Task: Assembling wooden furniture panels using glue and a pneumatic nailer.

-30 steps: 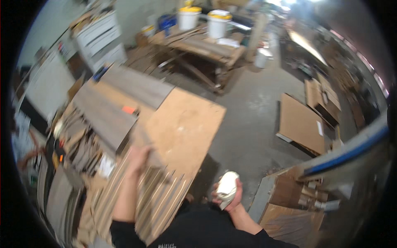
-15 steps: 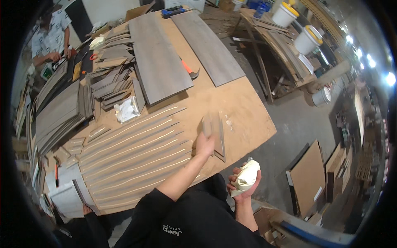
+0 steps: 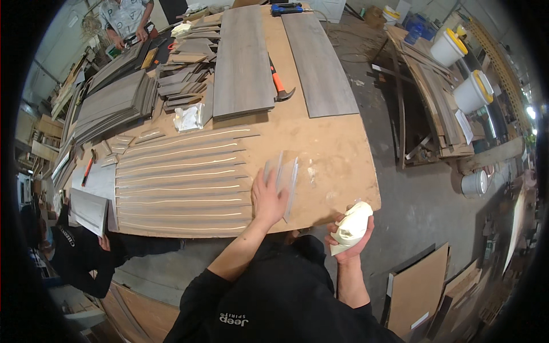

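Note:
In my right hand point(image 3: 349, 247), closed and held just off the table's near edge, is a soft plastic bag of cream-coloured paste point(image 3: 352, 223). My left hand point(image 3: 269, 198) rests with its fingers stretched out against a few narrow grey strips point(image 3: 287, 182) that stand close together on the brown tabletop. To its left, a row of several long thin grey strips point(image 3: 177, 172) lies side by side, each with a wavy cream bead along it. The strips' ends stop just short of my left hand.
Two wide grey planks point(image 3: 243, 68) point(image 3: 320, 68) lie farther back with an orange-handled hammer point(image 3: 281, 86) between them. Stacked boards point(image 3: 114, 103) fill the left. A person at lower left holds a grey panel point(image 3: 88, 209); another works at far left. A side bench point(image 3: 426, 91) carries white buckets.
My view has turned, so the table sits straighter in it. My left hand has flattened and spread its fingers over the narrow strips. The bag stays in my right hand.

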